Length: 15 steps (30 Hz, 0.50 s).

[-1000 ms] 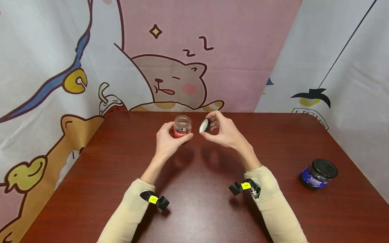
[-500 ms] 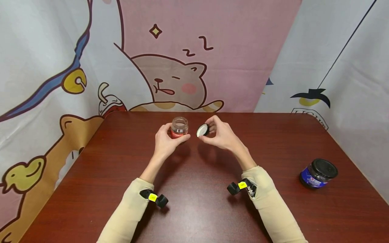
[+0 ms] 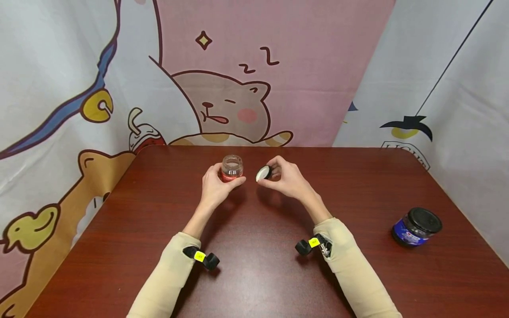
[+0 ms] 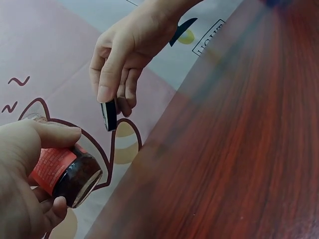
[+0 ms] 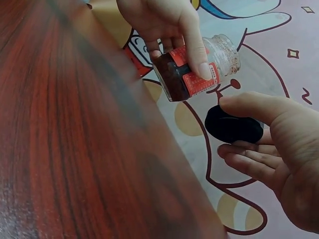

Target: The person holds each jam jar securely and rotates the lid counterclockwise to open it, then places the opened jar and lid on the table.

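Note:
My left hand grips a small glass jar with a red label, thumb on the near side and fingers round the far side. The jar's mouth is uncovered, and dark contents fill its lower part in the right wrist view. Between thumb and fingers, my right hand pinches a round black lid by its edge. The lid tilts with its white inner face toward the jar. A short gap separates lid and jar; both are held above the table.
On the right of the brown wooden table stands a larger jar with a black lid and blue label. A printed cloth with cartoon figures hangs behind the table and along its sides.
Both hands have come slightly nearer to me and lower, drifting a little left with the jar and the lid. The lid has tilted so more of its white inside faces up.

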Available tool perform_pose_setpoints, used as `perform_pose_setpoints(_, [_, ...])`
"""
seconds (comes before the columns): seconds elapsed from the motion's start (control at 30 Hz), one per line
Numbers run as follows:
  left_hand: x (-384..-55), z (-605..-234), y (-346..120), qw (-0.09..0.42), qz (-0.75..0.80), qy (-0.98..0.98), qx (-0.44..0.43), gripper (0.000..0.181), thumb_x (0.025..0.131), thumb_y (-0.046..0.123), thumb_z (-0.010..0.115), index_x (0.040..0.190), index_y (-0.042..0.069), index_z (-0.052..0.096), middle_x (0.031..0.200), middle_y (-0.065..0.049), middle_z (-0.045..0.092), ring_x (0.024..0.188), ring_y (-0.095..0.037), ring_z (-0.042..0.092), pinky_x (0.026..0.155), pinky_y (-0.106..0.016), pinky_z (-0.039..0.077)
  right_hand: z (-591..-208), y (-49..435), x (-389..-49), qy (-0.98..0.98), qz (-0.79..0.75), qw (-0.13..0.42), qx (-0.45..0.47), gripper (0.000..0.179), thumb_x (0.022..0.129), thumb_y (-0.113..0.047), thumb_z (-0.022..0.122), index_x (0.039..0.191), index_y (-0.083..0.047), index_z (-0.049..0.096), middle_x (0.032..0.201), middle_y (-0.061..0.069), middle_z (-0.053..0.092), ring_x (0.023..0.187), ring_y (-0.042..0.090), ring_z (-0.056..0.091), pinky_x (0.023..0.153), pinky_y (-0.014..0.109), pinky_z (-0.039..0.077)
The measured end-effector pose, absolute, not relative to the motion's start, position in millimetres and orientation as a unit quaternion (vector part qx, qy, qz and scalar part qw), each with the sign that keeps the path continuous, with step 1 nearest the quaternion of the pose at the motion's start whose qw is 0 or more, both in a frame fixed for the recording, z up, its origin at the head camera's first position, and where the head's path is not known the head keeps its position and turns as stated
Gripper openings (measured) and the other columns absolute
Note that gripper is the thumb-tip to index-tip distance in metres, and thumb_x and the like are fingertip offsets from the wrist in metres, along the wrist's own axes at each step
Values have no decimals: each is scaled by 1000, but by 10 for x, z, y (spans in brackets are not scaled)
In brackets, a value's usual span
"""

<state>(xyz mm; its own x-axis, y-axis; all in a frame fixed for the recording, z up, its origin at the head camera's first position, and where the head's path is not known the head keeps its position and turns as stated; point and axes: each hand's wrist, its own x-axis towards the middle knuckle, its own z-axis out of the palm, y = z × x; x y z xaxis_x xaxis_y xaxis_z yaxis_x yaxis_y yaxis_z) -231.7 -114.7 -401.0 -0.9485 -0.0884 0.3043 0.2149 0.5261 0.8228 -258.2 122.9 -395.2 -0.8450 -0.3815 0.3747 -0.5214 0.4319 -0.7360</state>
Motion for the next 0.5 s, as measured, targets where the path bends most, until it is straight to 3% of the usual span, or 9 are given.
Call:
perform_pose_setpoints(0.2, [-2323, -4039, -1168, 142, -488, -861, -29, 60, 73, 29, 92, 118, 1, 64, 113, -16, 66, 108, -32, 59, 94, -46, 46, -3985, 1208, -2582, -854, 447, 62, 259, 47, 79, -20, 88, 111, 1, 61, 99, 11, 70, 89, 25, 71, 80, 39, 58])
perform_pose_setpoints(0.5, [-2356, -4113, -1183, 137, -485, -864, -21, 58, 71, 24, 92, 117, -1, 64, 111, -16, 68, 107, -33, 61, 92, -47, 47, -4041, 1188, -2595, -866, 428, 46, 255, 46, 81, -22, 87, 113, 1, 64, 101, 13, 70, 90, 26, 70, 81, 40, 57])
